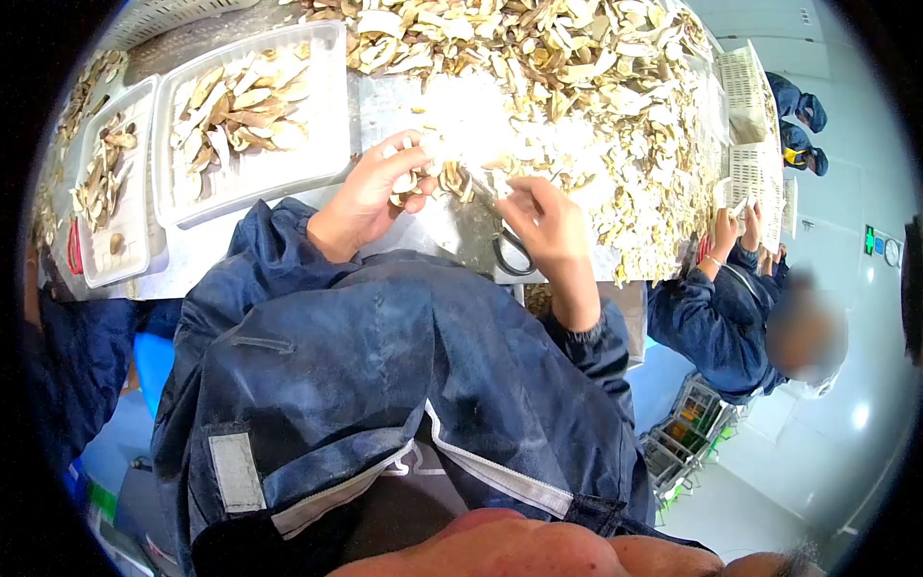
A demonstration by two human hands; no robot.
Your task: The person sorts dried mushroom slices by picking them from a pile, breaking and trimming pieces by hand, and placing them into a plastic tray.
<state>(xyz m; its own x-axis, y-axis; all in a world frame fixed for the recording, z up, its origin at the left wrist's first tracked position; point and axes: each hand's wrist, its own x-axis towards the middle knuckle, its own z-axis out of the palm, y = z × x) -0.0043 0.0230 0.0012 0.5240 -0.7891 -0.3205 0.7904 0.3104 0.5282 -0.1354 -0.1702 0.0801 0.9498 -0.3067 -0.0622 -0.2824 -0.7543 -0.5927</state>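
Observation:
My left hand is closed on a few pale mushroom slices, which show between its fingers at the near edge of the table. To its right, my right hand grips a pair of scissors with a dark loop handle. The blades point up and left toward the slices, but glare hides part of them. Beyond both hands spreads a large heap of cream and brown mushroom slices on the metal table.
At left, a white tray holds larger slices, and a narrower white tray holds darker pieces. Cream baskets line the right side. A co-worker in a dark blue sleeve works there; another sleeve is at left.

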